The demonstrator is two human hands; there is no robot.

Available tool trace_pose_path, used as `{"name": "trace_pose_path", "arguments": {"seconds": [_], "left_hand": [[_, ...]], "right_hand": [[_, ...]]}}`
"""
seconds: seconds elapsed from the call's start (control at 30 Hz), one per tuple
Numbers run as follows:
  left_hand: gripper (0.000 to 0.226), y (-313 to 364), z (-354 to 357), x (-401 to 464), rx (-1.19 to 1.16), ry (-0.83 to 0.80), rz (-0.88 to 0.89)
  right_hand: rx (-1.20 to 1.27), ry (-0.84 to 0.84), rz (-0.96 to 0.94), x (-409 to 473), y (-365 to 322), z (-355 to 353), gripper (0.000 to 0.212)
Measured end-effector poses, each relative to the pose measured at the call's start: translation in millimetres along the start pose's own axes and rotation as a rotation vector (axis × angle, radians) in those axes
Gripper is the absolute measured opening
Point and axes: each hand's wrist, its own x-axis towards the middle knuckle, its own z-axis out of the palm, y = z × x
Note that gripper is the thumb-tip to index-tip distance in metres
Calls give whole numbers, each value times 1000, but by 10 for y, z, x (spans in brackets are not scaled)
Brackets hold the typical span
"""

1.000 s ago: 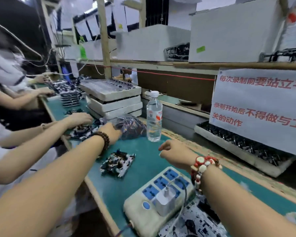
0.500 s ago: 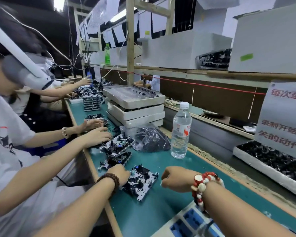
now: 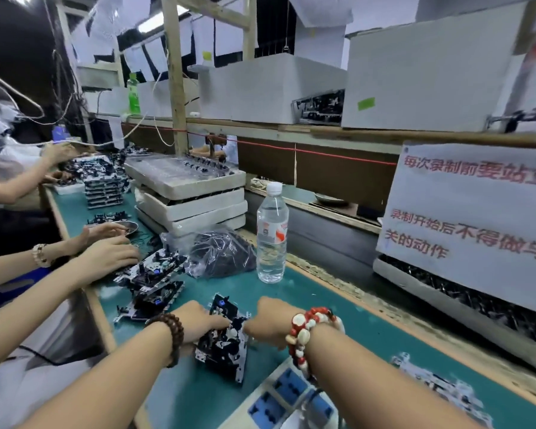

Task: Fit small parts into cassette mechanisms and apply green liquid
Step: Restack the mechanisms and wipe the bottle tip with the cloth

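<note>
A black and white cassette mechanism lies on the green bench mat right in front of me. My left hand, with a brown bead bracelet on the wrist, grips its left side. My right hand, with a red and white bracelet, has its fingers curled against the mechanism's upper right edge. Whether a small part sits between those fingers is hidden. A clear bag of small black parts lies farther back. A green bottle stands on the far shelf.
A pile of mechanisms sits to my left under a neighbour's hands. A water bottle stands behind. Stacked foam trays, a power strip, a paper sign and a parts tray surround the spot.
My left hand came back from the bag and drew one mechanism toward me. My right hand, curled throughout, closed in on the mechanism's right edge. The view swung left, then down.
</note>
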Motion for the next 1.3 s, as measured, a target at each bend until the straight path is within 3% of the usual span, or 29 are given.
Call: {"name": "trace_pose_path", "arguments": {"seconds": [0.07, 0.23, 0.37, 0.43, 0.53, 0.7, 0.8, 0.87, 0.93, 1.03, 1.17, 1.3], "left_hand": [[43, 155, 8, -87, 87, 55, 50], [35, 658, 155, -435, 273, 302, 282], [32, 1046, 431, -819, 362, 398, 501], [34, 1212, 603, -995, 418, 424, 576], [32, 1437, 895, -1217, 452, 357, 686], [32, 1770, 1372, -1589, 515, 231, 885], [50, 1907, 1549, -1747, 534, 21, 931], [48, 1963, 1627, -1830, 519, -102, 964], [33, 1992, 1647, -1873, 442, -120, 962], [24, 1938, 1703, -1849, 399, -65, 898], [30, 1681, 2023, -1920, 564, -182, 864], [55, 1549, 2226, -1956, 601, -306, 748]], "right_hand": [[129, 41, 24, -51, 46, -66, 37], [737, 184, 23, -266, 235, -191, 59], [1076, 271, 9, -567, 490, -314, 39], [1105, 356, 45, -735, 665, -348, 46], [1078, 477, 141, -1002, 982, -364, 57], [1096, 569, 252, -1469, 1494, -362, 42], [1240, 617, 243, -1758, 1766, -315, 24], [1300, 612, 266, -1958, 1920, -259, 18], [1361, 626, 276, -2099, 2065, -190, 19], [1395, 665, 301, -2197, 2261, -57, 39], [1379, 714, 382, -2222, 2444, 63, 42], [1329, 852, 441, -2382, 2587, 45, 37]]}}
